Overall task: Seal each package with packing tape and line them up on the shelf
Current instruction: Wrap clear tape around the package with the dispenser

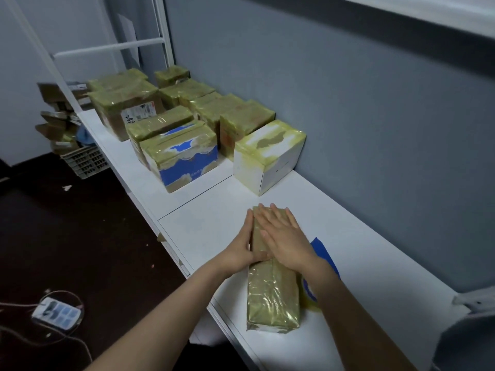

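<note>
A long flat package [272,295], wrapped in yellowish tape, lies lengthwise on the white shelf [209,226] in front of me. My right hand [284,236] lies flat on its top with straight fingers. My left hand [242,247] presses against its left side, thumb across the top. A blue tape dispenser with a tape roll [320,261] lies just right of the package, partly hidden by my right forearm. Farther along the shelf stand several taped packages, among them a white box [267,156] and a blue-printed box [182,156].
The grey wall [348,116] runs along the shelf's right side. On the dark floor to the left lie a power strip [56,313] with cables, a plastic crate [85,162] and stacked cardboard. A white metal frame [112,46] stands at the shelf's far end.
</note>
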